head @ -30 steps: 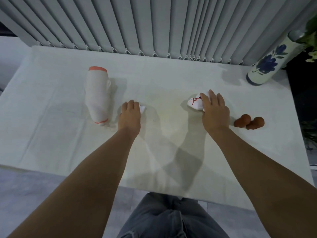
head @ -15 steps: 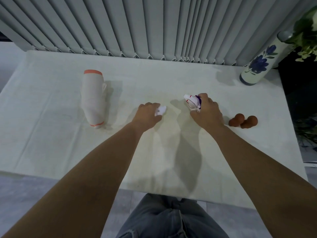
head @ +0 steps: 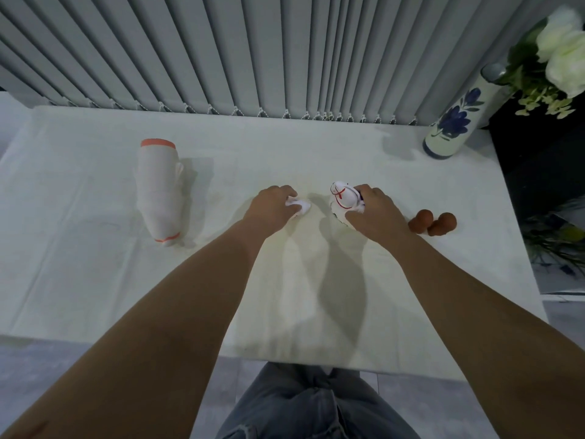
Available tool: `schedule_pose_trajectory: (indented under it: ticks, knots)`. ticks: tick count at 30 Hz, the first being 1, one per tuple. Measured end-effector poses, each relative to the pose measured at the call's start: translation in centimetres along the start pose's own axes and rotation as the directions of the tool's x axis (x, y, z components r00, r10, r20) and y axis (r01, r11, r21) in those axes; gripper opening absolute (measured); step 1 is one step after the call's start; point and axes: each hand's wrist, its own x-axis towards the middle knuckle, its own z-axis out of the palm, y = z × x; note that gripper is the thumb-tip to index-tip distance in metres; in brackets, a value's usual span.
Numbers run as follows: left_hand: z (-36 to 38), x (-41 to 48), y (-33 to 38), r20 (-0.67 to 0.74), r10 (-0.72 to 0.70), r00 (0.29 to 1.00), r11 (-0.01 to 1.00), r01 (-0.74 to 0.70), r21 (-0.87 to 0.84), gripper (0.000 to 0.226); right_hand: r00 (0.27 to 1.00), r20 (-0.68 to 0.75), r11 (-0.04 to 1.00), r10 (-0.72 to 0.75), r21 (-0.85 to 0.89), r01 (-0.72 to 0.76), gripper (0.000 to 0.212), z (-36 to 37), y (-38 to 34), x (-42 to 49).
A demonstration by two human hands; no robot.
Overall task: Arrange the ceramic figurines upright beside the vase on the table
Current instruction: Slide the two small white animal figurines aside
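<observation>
A small white figurine (head: 299, 206) is gripped in the left hand (head: 273, 209), the fingers curled around it so that only part of it shows past the knuckles. A larger white figurine with red lines (head: 342, 198) is clasped by the right hand (head: 373, 213) from its right side and is held roughly upright; whether its base touches the cloth cannot be told. The two hands are near each other at the middle of the table (head: 95, 280), which is covered by a white cloth. Just to the right of the right hand a brown figurine (head: 432, 220) is seen lying on its side. Well to the left a tall white figurine with orange bands (head: 158, 191) is laid flat. The blue-flowered vase (head: 456, 122) is stood at the far right corner, well apart from both hands, with white flowers (head: 563, 49) above it. Grey vertical blinds (head: 253, 52) are hung behind the table. Nothing is placed between the hands and the vase except open cloth.
</observation>
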Motion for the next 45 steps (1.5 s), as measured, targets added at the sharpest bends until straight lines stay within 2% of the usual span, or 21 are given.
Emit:
schedule_pose_trajectory:
  ticks: [4, 9, 16, 20, 28, 32, 35, 41, 45]
  knots:
    - [-0.1, -0.4, -0.6, -0.015, 0.033, 0.999, 0.999, -0.032, 0.031, 0.043, 0.999, -0.035, 0.979, -0.018, -0.203, 0.011, 0.044, 0.3, -0.7, 0.0]
    - [-0.2, -0.8, -0.9, -0.014, 0.036, 0.999, 0.996, -0.035, 0.080, 0.040, 0.994, -0.077, 0.960, -0.075, -0.276, 0.051, 0.046, 1.0, -0.4, -0.2]
    - [0.0, -0.6, 0.0, -0.035, 0.024, 0.999, 0.997, -0.021, 0.076, 0.031, 0.988, -0.004, 0.946, -0.157, -0.289, 0.149, 0.040, 0.2, 0.2, 0.2]
    - [0.6, -0.3, 0.8, -0.011, 0.068, 0.998, 0.996, -0.067, 0.060, 0.031, 0.989, 0.032, 0.933, -0.145, -0.327, 0.148, 0.044, -0.9, 0.6, 0.0]
    - [2.1, 0.7, 3.0, 0.023, 0.161, 0.987, 0.983, -0.162, 0.082, 0.031, 0.987, -0.032, 0.930, -0.159, -0.341, 0.139, 0.032, -1.5, 2.4, -0.5]
    - [2.5, 0.8, 3.2, 0.021, 0.186, 0.982, 0.979, -0.188, 0.081, 0.036, 0.983, -0.053, 0.882, -0.177, -0.452, 0.135, 0.042, -1.8, 2.4, -0.9]
    - [2.3, 0.8, 2.8, 0.043, 0.193, 0.980, 0.978, -0.196, 0.078, 0.047, 0.989, -0.073, 0.862, -0.132, -0.501, 0.078, 0.044, -1.9, 1.9, -1.1]
    - [2.0, 0.6, 2.4, 0.045, 0.223, 0.974, 0.970, -0.226, 0.091, 0.033, 0.988, -0.076, 0.904, -0.134, -0.417, 0.091, 0.040, -1.8, 1.2, -1.2]
    - [1.7, 0.4, 2.6, 0.048, 0.239, 0.970, 0.962, -0.243, 0.125, 0.032, 0.993, -0.072, 0.918, -0.089, -0.393, 0.054, 0.036, -2.6, 0.9, -1.3]
